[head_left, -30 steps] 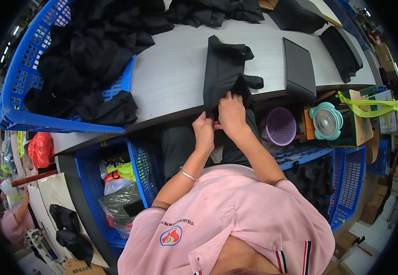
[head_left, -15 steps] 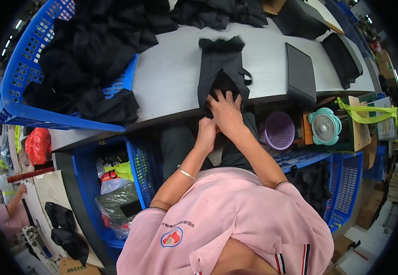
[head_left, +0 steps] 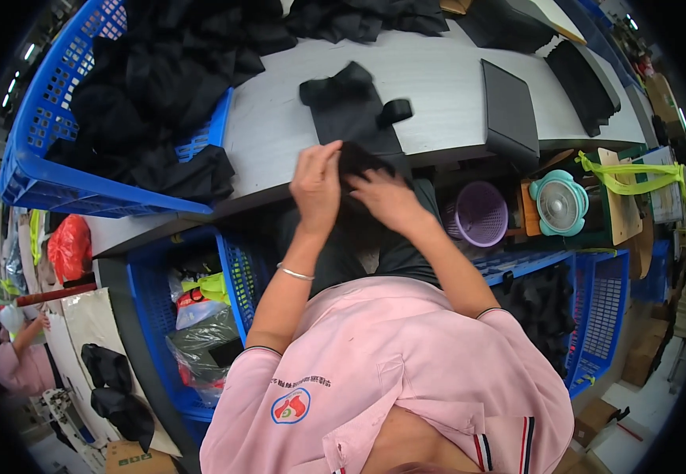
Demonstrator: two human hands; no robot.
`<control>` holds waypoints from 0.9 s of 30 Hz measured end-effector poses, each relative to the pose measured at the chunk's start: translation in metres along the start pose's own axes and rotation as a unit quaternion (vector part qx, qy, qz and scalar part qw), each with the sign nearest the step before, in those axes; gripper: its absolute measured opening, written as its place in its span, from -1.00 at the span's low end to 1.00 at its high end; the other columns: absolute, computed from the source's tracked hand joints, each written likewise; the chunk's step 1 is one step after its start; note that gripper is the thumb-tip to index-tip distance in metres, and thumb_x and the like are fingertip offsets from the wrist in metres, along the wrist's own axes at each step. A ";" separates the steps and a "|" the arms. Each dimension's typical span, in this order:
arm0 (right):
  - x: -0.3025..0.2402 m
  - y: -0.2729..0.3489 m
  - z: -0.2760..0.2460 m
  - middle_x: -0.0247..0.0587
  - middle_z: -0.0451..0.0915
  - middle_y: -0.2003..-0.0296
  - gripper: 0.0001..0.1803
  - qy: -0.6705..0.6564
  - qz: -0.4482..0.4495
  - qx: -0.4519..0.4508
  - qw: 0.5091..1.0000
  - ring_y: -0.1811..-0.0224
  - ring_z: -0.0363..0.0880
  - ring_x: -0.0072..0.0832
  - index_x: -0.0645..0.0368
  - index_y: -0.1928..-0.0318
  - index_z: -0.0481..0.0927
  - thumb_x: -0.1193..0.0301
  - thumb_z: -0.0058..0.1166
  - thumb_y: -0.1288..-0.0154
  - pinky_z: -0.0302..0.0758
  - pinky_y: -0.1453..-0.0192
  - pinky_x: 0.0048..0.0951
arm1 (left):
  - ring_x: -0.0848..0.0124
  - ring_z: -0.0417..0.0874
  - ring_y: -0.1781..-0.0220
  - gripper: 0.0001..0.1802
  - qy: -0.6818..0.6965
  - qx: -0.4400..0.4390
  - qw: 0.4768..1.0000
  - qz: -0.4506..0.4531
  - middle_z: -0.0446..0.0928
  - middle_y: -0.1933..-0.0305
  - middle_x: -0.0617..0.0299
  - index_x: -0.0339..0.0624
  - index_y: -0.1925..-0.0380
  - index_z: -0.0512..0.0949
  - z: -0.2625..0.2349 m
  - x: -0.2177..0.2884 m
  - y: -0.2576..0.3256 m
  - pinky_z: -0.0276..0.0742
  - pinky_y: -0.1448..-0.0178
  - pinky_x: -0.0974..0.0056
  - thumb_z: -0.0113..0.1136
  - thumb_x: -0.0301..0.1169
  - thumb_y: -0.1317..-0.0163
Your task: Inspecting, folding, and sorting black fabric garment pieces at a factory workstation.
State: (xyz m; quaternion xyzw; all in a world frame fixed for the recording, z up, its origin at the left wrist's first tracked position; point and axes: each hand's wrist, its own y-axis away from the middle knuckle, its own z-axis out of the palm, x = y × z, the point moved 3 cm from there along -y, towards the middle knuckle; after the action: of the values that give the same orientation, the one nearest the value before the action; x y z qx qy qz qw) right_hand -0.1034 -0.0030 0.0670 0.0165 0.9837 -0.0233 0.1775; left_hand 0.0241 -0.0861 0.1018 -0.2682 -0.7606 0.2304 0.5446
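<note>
A black fabric bag-like piece [head_left: 349, 114] lies across the near edge of the table, its open end toward me and a short strap loop sticking out on its right side. My left hand [head_left: 317, 189] is closed, with thumb and fingertips pinching the left edge of the open end. My right hand [head_left: 390, 201] is at the right of the opening, its stretched fingers over the dark fabric and slightly blurred. The fabric under the right fingertips is partly hidden.
A blue plastic basket [head_left: 114, 193] heaped with black fabric [head_left: 153, 87] stands at the left. Dark panels [head_left: 510, 110] lie on the table's right. Below are a purple basket [head_left: 481, 213], a teal fan [head_left: 560, 203] and a blue crate [head_left: 236, 276] of bagged items.
The bag has shifted left and its far end has tilted. My left hand has risen from below to the opening's left edge. My right hand's fingers have swung to point left.
</note>
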 end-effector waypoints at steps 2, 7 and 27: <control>0.016 0.004 -0.004 0.00 0.60 -0.06 -0.54 -0.154 0.061 -0.036 0.985 -0.06 0.60 0.00 -0.18 -0.34 0.47 0.14 -0.03 -0.48 0.29 -0.29 0.19 | 0.18 0.66 0.21 -0.81 -0.002 -0.036 0.997 -0.069 0.60 0.21 0.10 -0.19 0.14 0.67 -0.010 -0.004 0.004 0.58 0.15 0.23 0.23 -0.61 -0.26; 0.027 0.002 0.012 -0.08 0.55 -0.11 -0.59 -0.046 -0.037 0.071 0.996 -0.22 0.46 -0.04 -0.05 -0.20 0.59 0.20 0.08 -0.38 0.38 -0.23 0.01 | 0.17 0.71 0.15 -0.74 0.042 -0.123 0.991 -0.011 0.65 0.18 0.07 -0.23 0.16 0.66 -0.007 0.026 0.028 0.60 0.06 0.28 0.10 -0.69 -0.23; 0.016 0.070 -0.122 0.04 0.70 0.06 -0.64 -0.142 0.102 0.330 0.928 -0.01 0.70 -0.21 0.36 -0.05 0.64 0.36 0.21 -0.36 0.55 -0.14 -0.38 | 0.48 0.61 -0.12 -0.61 0.485 -0.184 0.752 -0.406 0.61 -0.13 0.19 -0.33 -0.20 0.49 0.008 0.000 0.041 0.50 -0.23 0.35 0.10 -0.32 -0.50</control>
State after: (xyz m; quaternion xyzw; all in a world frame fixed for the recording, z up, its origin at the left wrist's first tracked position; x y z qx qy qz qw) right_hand -0.1578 0.0734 0.1729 0.1708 0.8779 -0.3308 0.3010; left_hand 0.0230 -0.0560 0.0735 -0.1052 -0.4593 -0.3181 0.8227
